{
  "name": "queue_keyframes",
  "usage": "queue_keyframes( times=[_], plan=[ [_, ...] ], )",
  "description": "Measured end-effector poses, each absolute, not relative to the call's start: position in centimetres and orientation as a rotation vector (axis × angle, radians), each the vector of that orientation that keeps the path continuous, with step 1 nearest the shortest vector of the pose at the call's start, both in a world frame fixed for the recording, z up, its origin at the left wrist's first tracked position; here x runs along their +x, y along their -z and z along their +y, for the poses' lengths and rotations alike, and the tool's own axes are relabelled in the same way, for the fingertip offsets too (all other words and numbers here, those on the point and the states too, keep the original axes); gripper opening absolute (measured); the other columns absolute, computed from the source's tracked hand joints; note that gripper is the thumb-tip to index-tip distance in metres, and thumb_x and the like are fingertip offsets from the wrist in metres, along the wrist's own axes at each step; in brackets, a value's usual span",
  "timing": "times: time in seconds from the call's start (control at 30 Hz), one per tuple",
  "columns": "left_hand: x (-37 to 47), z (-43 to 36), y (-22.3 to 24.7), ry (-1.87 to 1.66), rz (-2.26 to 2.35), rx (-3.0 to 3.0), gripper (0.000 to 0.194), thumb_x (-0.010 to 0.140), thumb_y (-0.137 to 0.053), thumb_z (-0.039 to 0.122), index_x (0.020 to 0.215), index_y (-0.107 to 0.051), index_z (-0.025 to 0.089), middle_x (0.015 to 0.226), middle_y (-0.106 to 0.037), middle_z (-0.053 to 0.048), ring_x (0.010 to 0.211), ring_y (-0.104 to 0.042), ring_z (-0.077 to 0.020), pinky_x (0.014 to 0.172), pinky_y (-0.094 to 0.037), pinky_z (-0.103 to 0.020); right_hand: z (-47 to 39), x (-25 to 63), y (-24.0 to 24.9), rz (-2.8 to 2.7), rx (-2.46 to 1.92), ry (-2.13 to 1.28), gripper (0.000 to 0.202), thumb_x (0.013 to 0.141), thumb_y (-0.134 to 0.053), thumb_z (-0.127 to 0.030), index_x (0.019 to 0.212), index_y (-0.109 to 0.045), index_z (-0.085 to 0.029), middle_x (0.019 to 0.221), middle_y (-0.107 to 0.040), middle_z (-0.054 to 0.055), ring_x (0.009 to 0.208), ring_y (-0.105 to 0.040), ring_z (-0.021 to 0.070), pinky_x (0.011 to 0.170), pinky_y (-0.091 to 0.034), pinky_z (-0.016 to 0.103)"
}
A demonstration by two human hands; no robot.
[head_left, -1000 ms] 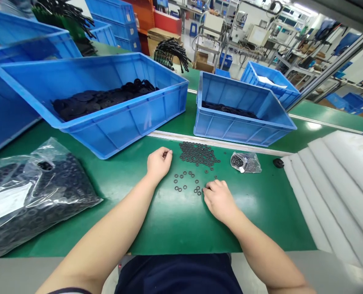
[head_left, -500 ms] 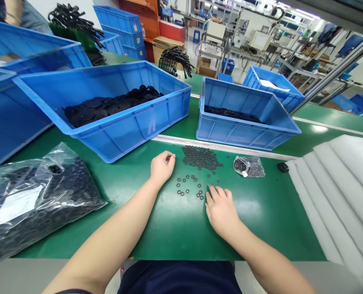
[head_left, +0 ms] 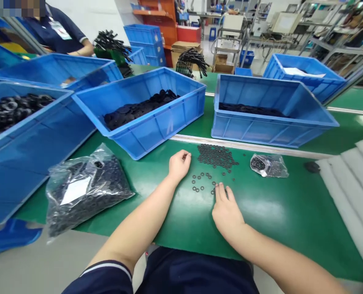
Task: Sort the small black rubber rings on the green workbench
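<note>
Small black rings lie on the green tabletop (head_left: 181,220): a dense patch of rings (head_left: 215,155) towards the back, and several loose rings (head_left: 202,188) spread out nearer to me. Left of the patch, my left hand (head_left: 179,166) is closed, thumb against curled fingers. A dark bit shows between them, too small to name. My right hand (head_left: 227,210) lies palm down with its fingers stretched out, fingertips at the loose rings on the right, partly covering that spot. A small clear bag of black rings (head_left: 269,165) rests to the right of the patch.
Two blue bins (head_left: 151,130) (head_left: 270,132) with black parts stand behind the rings. A large clear bag of black rings (head_left: 89,200) lies left, beside another blue bin (head_left: 55,139). White foam sheets (head_left: 350,179) are at right. A co-worker (head_left: 61,32) is at back left.
The view has swung left, so a co-worker and more of the left bins show. My right hand has moved slightly left, over some loose rings. My left hand stays closed beside the patch.
</note>
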State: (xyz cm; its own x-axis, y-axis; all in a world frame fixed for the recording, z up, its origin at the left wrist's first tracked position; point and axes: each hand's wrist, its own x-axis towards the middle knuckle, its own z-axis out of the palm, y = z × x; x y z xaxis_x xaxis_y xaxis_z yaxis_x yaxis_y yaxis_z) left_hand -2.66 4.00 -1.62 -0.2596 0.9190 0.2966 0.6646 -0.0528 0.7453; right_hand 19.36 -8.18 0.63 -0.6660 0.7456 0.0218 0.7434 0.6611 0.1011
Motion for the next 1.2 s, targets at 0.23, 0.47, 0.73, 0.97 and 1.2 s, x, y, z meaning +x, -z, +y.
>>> queue_keyframes(
  times=[0.23, 0.47, 0.73, 0.97, 1.2],
  plan=[
    [-2.6, 4.3, 1.8, -1.228, 1.965, 1.639, 0.023, 0.083, -0.053, 0.039, 0.078, -0.064, 0.020, 0.067, -0.065, -0.002, 0.063, -0.059, -0.0165, 0.066, -0.045, -0.028, -6.3, 20.6, -2.0, 2.870, 1.362, 0.002, 0.017, 0.084, -0.062, -0.012, 0.087, -0.079, -0.010, 0.130, -0.063, 0.023, 0.127, -0.049, 0.0378, 0.105, -0.037, 0.054],
    [-2.5, 4.2, 1.6, -1.221, 1.987, 1.637, 0.020, 0.082, -0.054, 0.037, 0.075, -0.063, 0.020, 0.066, -0.065, -0.001, 0.062, -0.059, -0.0163, 0.067, -0.045, -0.029, -3.7, 25.3, -3.1, 2.944, 1.851, 0.504, 0.013, 0.089, -0.061, -0.015, 0.083, -0.072, -0.019, 0.115, -0.070, 0.011, 0.111, -0.056, 0.0281, 0.093, -0.041, 0.046],
    [-2.6, 4.2, 1.6, -1.242, 1.956, 1.625, 0.021, 0.082, -0.055, 0.038, 0.076, -0.065, 0.020, 0.065, -0.064, -0.001, 0.060, -0.057, -0.0158, 0.065, -0.044, -0.029, -3.9, 23.9, -2.3, 2.811, 1.988, 0.530, 0.018, 0.081, -0.079, -0.035, 0.082, -0.067, -0.021, 0.122, -0.059, 0.014, 0.119, -0.046, 0.0326, 0.090, -0.038, 0.047],
    [-2.5, 4.2, 1.6, -1.249, 1.952, 1.619, 0.022, 0.081, -0.055, 0.038, 0.077, -0.065, 0.019, 0.066, -0.064, -0.001, 0.060, -0.058, -0.0157, 0.064, -0.045, -0.029, -2.6, 23.7, -2.9, 2.717, 1.954, 0.588, 0.025, 0.076, -0.083, -0.038, 0.081, -0.067, -0.020, 0.107, -0.061, 0.010, 0.105, -0.050, 0.0284, 0.084, -0.037, 0.042],
    [-2.4, 4.0, 1.2, -1.239, 1.949, 1.599, 0.020, 0.081, -0.055, 0.037, 0.077, -0.065, 0.019, 0.066, -0.064, -0.001, 0.062, -0.058, -0.0160, 0.066, -0.046, -0.029, -1.2, 28.3, -2.4, 2.742, 2.293, 0.994, 0.010, 0.085, -0.067, -0.029, 0.090, -0.070, -0.021, 0.087, -0.068, 0.003, 0.076, -0.060, 0.0172, 0.075, -0.047, 0.032]
  ],
)
